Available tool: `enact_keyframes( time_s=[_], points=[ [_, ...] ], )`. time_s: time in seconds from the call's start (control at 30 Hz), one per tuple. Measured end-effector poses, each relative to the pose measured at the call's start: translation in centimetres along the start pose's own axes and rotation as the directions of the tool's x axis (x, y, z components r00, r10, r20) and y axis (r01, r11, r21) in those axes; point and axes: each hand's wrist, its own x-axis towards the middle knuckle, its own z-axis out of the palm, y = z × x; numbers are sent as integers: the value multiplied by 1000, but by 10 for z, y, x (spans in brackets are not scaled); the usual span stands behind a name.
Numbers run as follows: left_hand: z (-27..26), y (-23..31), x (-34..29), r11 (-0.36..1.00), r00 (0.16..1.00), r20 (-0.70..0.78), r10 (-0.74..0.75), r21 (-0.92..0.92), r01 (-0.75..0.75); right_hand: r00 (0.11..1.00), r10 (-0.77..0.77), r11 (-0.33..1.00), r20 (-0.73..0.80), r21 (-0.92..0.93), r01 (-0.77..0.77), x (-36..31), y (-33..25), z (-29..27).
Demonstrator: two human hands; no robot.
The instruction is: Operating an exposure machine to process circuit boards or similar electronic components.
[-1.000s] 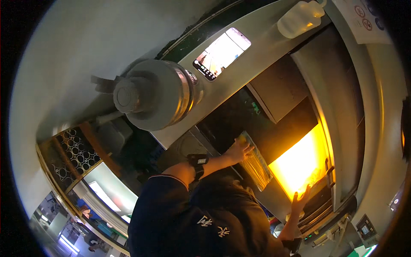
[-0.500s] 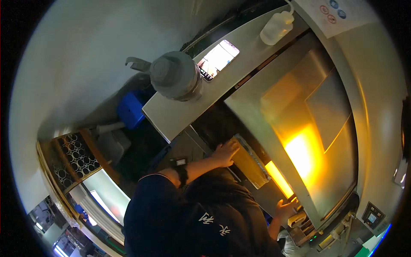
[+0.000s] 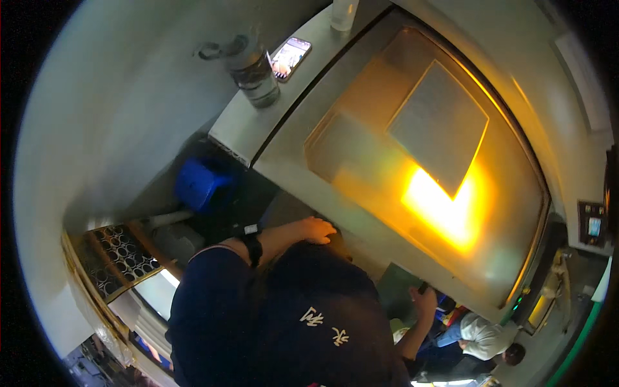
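My left hand (image 3: 317, 230) is closed over the end of a brownish slab (image 3: 339, 245), just off the front edge of a large pale machine cover (image 3: 361, 200). My torso hides most of the slab. A yellow light glows brightly through the cover's window (image 3: 348, 145). At the cover's lower edge, to the right, my right hand (image 3: 423, 302) has its fingers bent around a small dark handle (image 3: 423, 287). A dark greenish panel (image 3: 396, 284) shows beside that hand.
A clear jug (image 3: 255, 80) and a lit phone (image 3: 291, 58) stand on the ledge behind, near a pale bottle (image 3: 344, 14). A blue bin (image 3: 196, 185) and a rack of round tubes (image 3: 119, 248) are at left. Another person (image 3: 483, 335) is at lower right.
The cover has come toward me, closing the dark gap where the slab and a glowing strip showed. My left hand has shifted slightly left, my right hand slightly up. The view has shifted too.
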Motion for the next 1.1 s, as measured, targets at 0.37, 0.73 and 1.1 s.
enact_keyframes(
  time_s=[0.37,0.73,1.1],
  points=[
    [29,50,-68,997,967,-254,-10,68,28,802,-371,925,-468,-265,273,-131,-22,-202],
    [-107,-20,-206,962,318,-908,-273,-259,88,145,-383,896,-912,-328,298,-116,19,-293],
    [-179,-151,-215,892,-43,-993,-111,-119,437,143,44,939,-989,90,333,188,-73,-141]
  ],
)
